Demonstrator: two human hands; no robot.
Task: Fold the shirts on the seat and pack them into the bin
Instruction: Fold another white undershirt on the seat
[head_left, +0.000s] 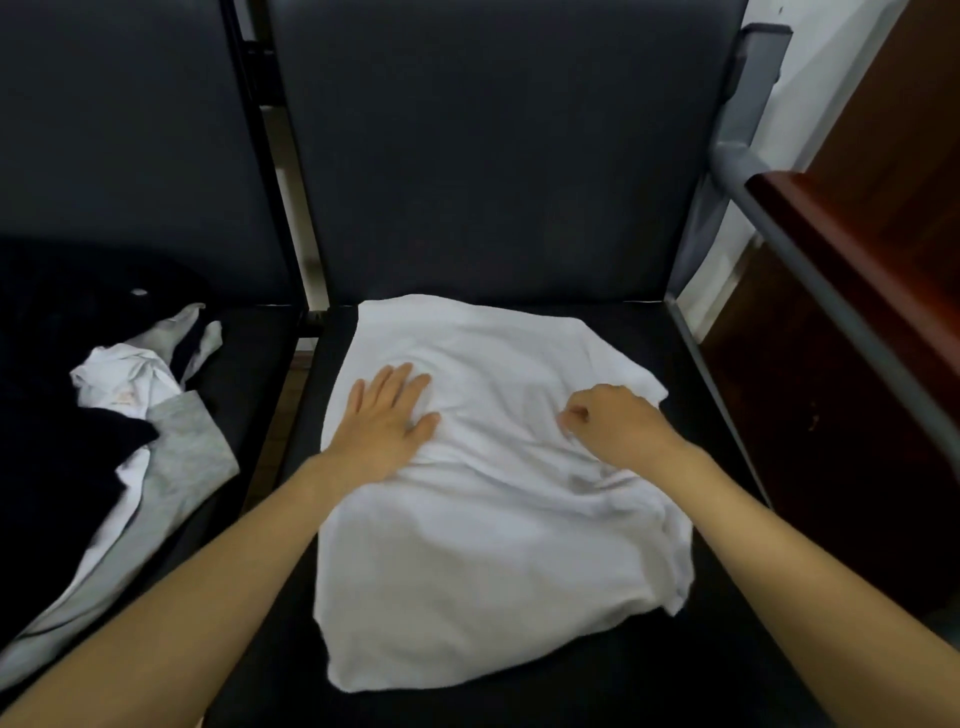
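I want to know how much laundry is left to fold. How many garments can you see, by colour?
White: 2, the spread white shirt and a crumpled white shirt.
Grey: 1, a grey garment, as far as shows.
Black: 1 at least, a black heap that may hide more.
Total: 4 at least.

The white shirt (493, 493) on the near seat is soft, matt cloth, thin and creased into shallow wrinkles. The seat (519, 182) beneath and behind it is covered in dark, matt upholstery with a fine, even grain. On the right, the chair's frame (748, 130) looks like grey painted metal with a dull, smooth sheen. Beside it, the cabinet (857, 260) is reddish-brown wood with a glossy varnish. On the left seat lie a grey knit garment (182, 457), matt and slightly fuzzy, and black cloth (62, 415) without shine.
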